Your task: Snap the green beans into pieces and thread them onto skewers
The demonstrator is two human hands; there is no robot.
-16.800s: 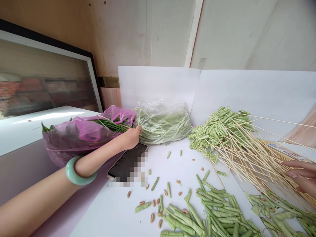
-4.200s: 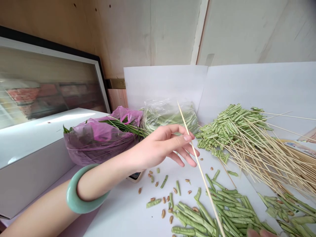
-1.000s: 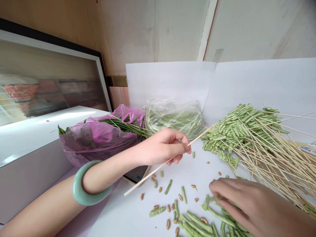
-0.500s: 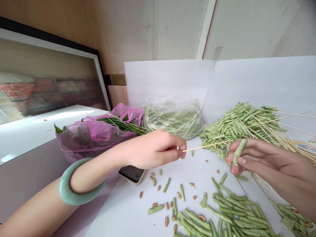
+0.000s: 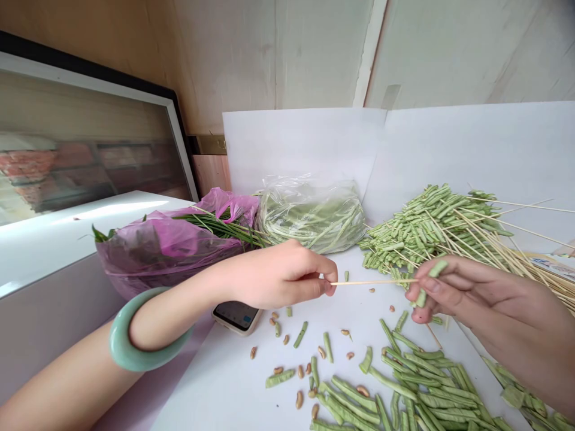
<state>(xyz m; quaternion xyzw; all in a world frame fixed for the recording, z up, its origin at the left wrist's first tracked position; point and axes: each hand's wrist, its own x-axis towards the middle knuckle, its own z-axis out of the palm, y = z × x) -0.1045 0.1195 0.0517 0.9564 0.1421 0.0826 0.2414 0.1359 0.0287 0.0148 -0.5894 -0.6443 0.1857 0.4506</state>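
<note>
My left hand (image 5: 291, 275), with a pale green bangle (image 5: 121, 335) on its wrist, pinches one end of a thin wooden skewer (image 5: 372, 282). The skewer runs level to the right. At its other end, my right hand (image 5: 467, 293) holds a short piece of green bean (image 5: 421, 296) between thumb and fingers. The skewer's tip meets the bean; whether it has pierced through is hidden by the thumb. Cut green bean pieces (image 5: 449, 389) lie heaped below my right hand, with loose brown seeds (image 5: 299, 400) scattered to their left.
Behind my right hand lies a pile of skewered beans (image 5: 417, 227), its sticks (image 5: 516, 251) pointing right. A clear bag of long beans (image 5: 309, 215) stands at the back, beside a purple bag of greens (image 5: 166, 251). A phone (image 5: 236, 316) lies under my left forearm.
My right hand has turned the bean piece and brought its thumb over it at the skewer's tip. The skewer has gone from slightly slanted to nearly level. The view has shifted slightly.
</note>
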